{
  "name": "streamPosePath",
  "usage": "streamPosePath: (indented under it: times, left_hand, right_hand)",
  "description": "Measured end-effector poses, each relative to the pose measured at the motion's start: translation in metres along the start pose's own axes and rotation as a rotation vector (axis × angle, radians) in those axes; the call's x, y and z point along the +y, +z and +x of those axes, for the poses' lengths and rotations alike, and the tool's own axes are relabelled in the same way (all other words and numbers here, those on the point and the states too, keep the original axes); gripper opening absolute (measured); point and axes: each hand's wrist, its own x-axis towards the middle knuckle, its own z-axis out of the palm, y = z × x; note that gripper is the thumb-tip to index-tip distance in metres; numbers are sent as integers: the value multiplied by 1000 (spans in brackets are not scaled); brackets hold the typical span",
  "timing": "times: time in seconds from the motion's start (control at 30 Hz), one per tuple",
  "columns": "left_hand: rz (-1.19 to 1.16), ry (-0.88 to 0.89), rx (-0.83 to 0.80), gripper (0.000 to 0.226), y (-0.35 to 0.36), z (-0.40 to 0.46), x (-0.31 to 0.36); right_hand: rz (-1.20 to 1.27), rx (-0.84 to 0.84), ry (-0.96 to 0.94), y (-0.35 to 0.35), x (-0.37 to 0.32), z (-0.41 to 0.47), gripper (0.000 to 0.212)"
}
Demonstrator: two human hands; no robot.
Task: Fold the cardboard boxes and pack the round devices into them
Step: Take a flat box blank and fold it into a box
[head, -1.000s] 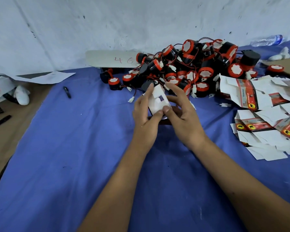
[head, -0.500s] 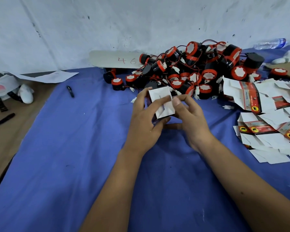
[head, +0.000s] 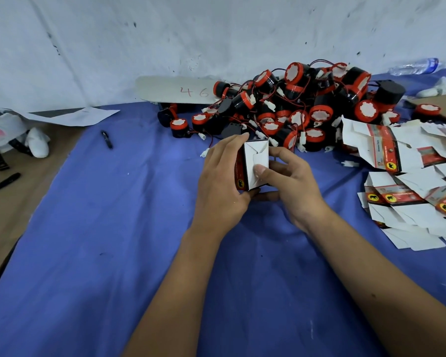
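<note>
Over blue cloth (head: 113, 240) | one box (head: 255, 163) gripped by left hand (head: 222, 181), right hand (head: 291, 186) fingers

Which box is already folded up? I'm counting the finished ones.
Only the box held between the left hand and right hand; the boxes piled at right all lie flat, unfolded.

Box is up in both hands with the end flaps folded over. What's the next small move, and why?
Probably press the tuck flap home with the right hand's thumb. The left hand grips the small box by its sides, and the thumb already rests on the white end face, where the flap's seam shows. Once that end holds, a round device from the pile could go in.
</note>
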Motion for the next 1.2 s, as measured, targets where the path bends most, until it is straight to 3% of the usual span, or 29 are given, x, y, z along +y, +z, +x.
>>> streamPosePath:
  times: [0.3, 0.57, 0.83, 0.97, 1.07, 1.2]
  left_hand:
    - [25, 39, 33, 76, 4, -1, 2]
    - [5, 64, 21, 74, 8, -1, 4]
    - [-214, -28, -6, 89, 4, 0, -1]
    - [-200, 1, -45, 89, 8, 0, 3]
    - [-183, 40, -68, 86, 11, 0, 6]
    - [-198, 38, -52, 86, 9, 0, 3]
  right_hand:
    - [-105, 84, -2, 3, -2, -1, 24]
    - [-120, 166, 8, 2, 0, 0, 28]
    - [149, -66, 147, -18, -8, 4, 50]
    - [245, -31, 128, -16, -9, 4, 55]
    - [141, 51, 124, -11, -7, 3, 47]
    - [148, 16, 122, -14, -8, 4, 47]
